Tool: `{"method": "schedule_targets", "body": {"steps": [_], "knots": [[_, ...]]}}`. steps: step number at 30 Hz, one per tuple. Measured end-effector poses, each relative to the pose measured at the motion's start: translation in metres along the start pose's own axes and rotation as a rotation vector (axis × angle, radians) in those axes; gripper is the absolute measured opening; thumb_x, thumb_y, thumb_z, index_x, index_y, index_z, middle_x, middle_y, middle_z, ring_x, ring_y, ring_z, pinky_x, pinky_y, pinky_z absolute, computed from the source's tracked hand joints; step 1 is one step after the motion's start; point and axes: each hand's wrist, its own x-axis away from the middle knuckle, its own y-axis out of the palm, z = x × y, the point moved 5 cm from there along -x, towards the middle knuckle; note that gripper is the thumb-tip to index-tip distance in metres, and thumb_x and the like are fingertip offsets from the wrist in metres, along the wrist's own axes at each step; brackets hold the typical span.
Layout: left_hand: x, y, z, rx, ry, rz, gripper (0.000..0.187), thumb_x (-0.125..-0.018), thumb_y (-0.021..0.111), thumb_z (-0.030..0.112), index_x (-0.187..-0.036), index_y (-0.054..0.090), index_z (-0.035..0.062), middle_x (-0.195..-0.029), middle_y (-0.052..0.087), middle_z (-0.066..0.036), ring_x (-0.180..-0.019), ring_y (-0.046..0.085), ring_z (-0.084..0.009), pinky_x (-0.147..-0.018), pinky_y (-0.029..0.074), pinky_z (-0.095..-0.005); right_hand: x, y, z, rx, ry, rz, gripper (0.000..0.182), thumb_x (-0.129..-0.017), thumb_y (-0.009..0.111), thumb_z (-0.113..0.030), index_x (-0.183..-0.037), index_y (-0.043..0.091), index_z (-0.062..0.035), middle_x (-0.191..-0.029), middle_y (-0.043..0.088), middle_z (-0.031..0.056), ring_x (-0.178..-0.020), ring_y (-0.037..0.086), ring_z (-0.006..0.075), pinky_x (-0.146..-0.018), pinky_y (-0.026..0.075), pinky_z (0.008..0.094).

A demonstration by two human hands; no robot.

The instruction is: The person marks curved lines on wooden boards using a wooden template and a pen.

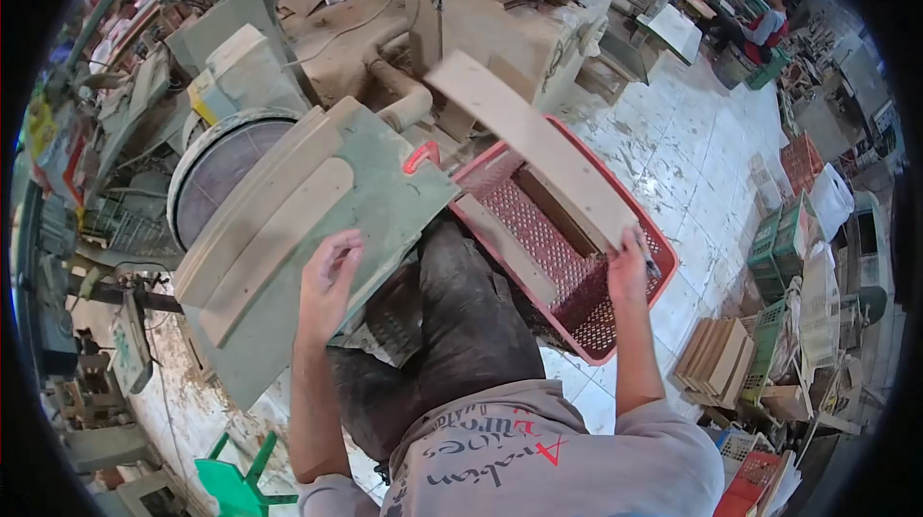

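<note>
- Curved wooden slat [529,147] is gripped by the right hand [627,267] at its near end, over the red plastic basket [663,262]; long axis runs from that hand up and left, far end raised near the dust hose [404,94].
- Right fingers are clenched on the slat's lower end.
- Left hand [327,282] is apart from it, lying on the green sander table [385,200], fingers loosely curled, grasping nothing, just beside a second curved slat [274,248] lying flat by the sanding disc [216,171].
- Right hand is nearer; slat lies right of the left hand.
- More slats [505,248] sit inside the basket.
</note>
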Motion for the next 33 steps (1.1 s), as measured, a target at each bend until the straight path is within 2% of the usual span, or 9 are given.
{"method": "schedule_targets", "body": {"steps": [5, 10, 12, 17, 21, 28, 30, 32, 33], "knots": [[0.005, -0.007, -0.019, -0.023, -0.096, 0.034, 0.024, -0.095, 0.055, 0.005, -0.118, 0.057, -0.0023, -0.104, 0.062, -0.006, -0.099, 0.058, -0.0133, -0.091, 0.044, -0.0279, -0.021, -0.088, -0.002, 0.144, -0.068, 0.219, 0.024, -0.093, 0.061, -0.014, -0.115, 0.052, -0.0089, -0.105, 0.062, 0.0013, -0.096, 0.061, 0.014, -0.084, 0.053, 0.0346], [0.005, -0.003, -0.016, -0.031, -0.083, 0.101, 0.019, -0.095, 0.057, 0.005, -0.112, 0.06, -0.0022, -0.096, 0.062, -0.003, -0.091, 0.058, -0.0106, -0.083, 0.045, -0.0252, -0.076, -0.18, 0.055, 0.318, -0.041, 0.294, 0.018, -0.091, 0.061, -0.014, -0.107, 0.054, -0.0097, -0.098, 0.061, 0.0027, -0.091, 0.061, 0.0143, -0.083, 0.051, 0.0345], [0.005, -0.002, -0.014, -0.046, -0.087, 0.135, 0.017, -0.094, 0.058, 0.006, -0.11, 0.06, -0.0021, -0.093, 0.062, -0.003, -0.087, 0.057, -0.0094, -0.08, 0.045, -0.0241, -0.097, -0.204, 0.078, 0.353, -0.017, 0.345, 0.026, -0.092, 0.061, -0.013, -0.117, 0.053, -0.0081, -0.103, 0.06, 0.0047, -0.094, 0.061, 0.0167, -0.079, 0.055, 0.0381], [0.007, -0.002, -0.013, -0.101, -0.13, 0.199, 0.015, -0.094, 0.059, 0.005, -0.107, 0.062, -0.0013, -0.089, 0.06, 0.0, -0.082, 0.053, -0.007, -0.074, 0.043, -0.0222, -0.152, -0.236, 0.117, 0.372, -0.062, 0.385, 0.022, -0.092, 0.062, -0.011, -0.111, 0.053, -0.0067, -0.092, 0.059, 0.0045, -0.079, 0.059, 0.0145, -0.067, 0.056, 0.0336], [0.008, -0.003, -0.02, -0.081, -0.155, 0.225, 0.015, -0.093, 0.06, 0.006, -0.106, 0.063, -0.0002, -0.09, 0.062, -0.001, -0.082, 0.055, -0.0069, -0.074, 0.045, -0.0224, -0.192, -0.248, 0.14, 0.41, -0.054, 0.393, 0.016, -0.093, 0.061, -0.009, -0.107, 0.053, -0.0075, -0.082, 0.056, 0.003, -0.067, 0.054, 0.0121, -0.055, 0.049, 0.0275], [0.009, -0.003, -0.011, -0.159, -0.176, 0.307, 0.015, -0.09, 0.064, 0.011, -0.101, 0.067, 0.0008, -0.083, 0.065, -0.001, -0.073, 0.057, -0.0072, -0.068, 0.048, -0.0242, -0.222, -0.24, 0.151, 0.391, 0.147, 0.297, 0.031, -0.091, 0.062, -0.007, -0.115, 0.044, -0.0014, -0.082, 0.055, 0.0044, -0.069, 0.056, 0.0136, -0.065, 0.055, 0.0311], [0.007, -0.003, -0.011, -0.214, -0.125, 0.292, 0.015, -0.09, 0.064, 0.011, -0.1, 0.067, 0.0005, -0.083, 0.066, -0.003, -0.073, 0.058, -0.0082, -0.068, 0.049, -0.0247, -0.226, -0.237, 0.156, 0.332, 0.017, 0.27, 0.026, -0.092, 0.06, -0.008, -0.112, 0.046, -0.0009, -0.082, 0.055, 0.0052, -0.069, 0.055, 0.0135, -0.066, 0.055, 0.0316], [0.007, -0.002, -0.008, -0.236, -0.127, 0.297, 0.014, -0.09, 0.065, 0.012, -0.099, 0.067, 0.0004, -0.083, 0.066, -0.005, -0.073, 0.059, -0.0092, -0.069, 0.049, -0.0251, -0.234, -0.246, 0.15, 0.371, 0.01, 0.354, 0.023, -0.092, 0.06, -0.007, -0.111, 0.049, -0.0004, -0.083, 0.057, 0.0067, -0.071, 0.058, 0.0158, -0.067, 0.055, 0.0327], [0.006, -0.001, -0.005, -0.24, -0.127, 0.293, 0.014, -0.09, 0.065, 0.012, -0.098, 0.067, 0.0003, -0.084, 0.066, -0.005, -0.074, 0.059, -0.0092, -0.069, 0.049, -0.0252, -0.254, -0.276, 0.159, 0.366, 0.064, 0.316, 0.031, -0.087, 0.064, -0.005, -0.114, 0.05, 0.0023, -0.099, 0.06, 0.011, -0.088, 0.062, 0.0251, -0.077, 0.055, 0.0388]]}}
